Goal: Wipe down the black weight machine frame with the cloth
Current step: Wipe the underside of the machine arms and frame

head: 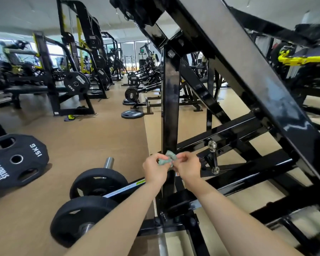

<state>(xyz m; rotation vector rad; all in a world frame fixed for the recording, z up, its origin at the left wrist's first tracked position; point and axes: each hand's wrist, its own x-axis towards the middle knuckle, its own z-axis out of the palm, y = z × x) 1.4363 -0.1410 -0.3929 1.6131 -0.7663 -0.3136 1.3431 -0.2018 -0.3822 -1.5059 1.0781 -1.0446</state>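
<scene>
Low in the centre of the frame, the left hand (154, 168) and right hand (187, 168) both pinch the bunched cloth (167, 159) against the upright post (169, 108). So small a wad could slip free or leave streaks.

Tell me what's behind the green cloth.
The black upright post stands behind the cloth, pinched between left hand and right hand. The post's stretch behind cloth and hands is covered.
</scene>
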